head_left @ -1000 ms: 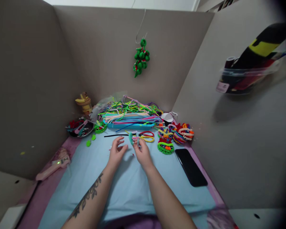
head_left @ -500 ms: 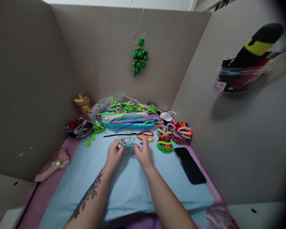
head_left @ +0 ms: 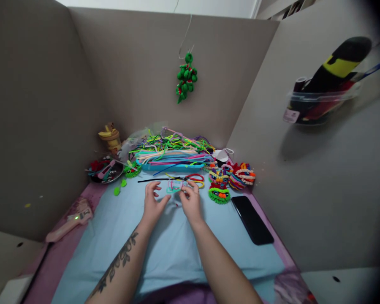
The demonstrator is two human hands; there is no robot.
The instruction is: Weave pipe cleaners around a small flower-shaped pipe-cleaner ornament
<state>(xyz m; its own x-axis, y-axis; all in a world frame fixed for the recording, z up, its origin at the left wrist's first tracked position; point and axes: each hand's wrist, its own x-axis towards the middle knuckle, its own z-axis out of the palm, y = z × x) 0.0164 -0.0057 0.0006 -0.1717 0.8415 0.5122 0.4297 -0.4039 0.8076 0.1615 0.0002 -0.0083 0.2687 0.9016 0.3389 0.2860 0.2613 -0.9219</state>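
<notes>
A small piece of bent teal and pink pipe cleaners (head_left: 173,187) is held above the blue cloth by my right hand (head_left: 191,202), between thumb and fingers. It is slightly blurred, so its exact shape is unclear. Just left of it, my left hand (head_left: 152,202) has its thumb and fingers apart, with nothing between them. Behind the piece lie scissors (head_left: 194,177) with red and yellow handles, partly covered by my right fingers. A black pipe cleaner (head_left: 148,180) stretches out to the left of them.
A blue tray (head_left: 172,167) heaped with pipe cleaners stands at the back. Several fuzzy lion-like heads (head_left: 219,194) and a black phone (head_left: 252,220) lie on the right. To the left are a metal bowl (head_left: 115,174) and a pink glue gun (head_left: 72,223). Grey panels (head_left: 145,76) enclose the table.
My left hand has let go of the pipe-cleaner piece and its fingers have spread. My right hand has kept the piece, which has shifted a little to the right and turned.
</notes>
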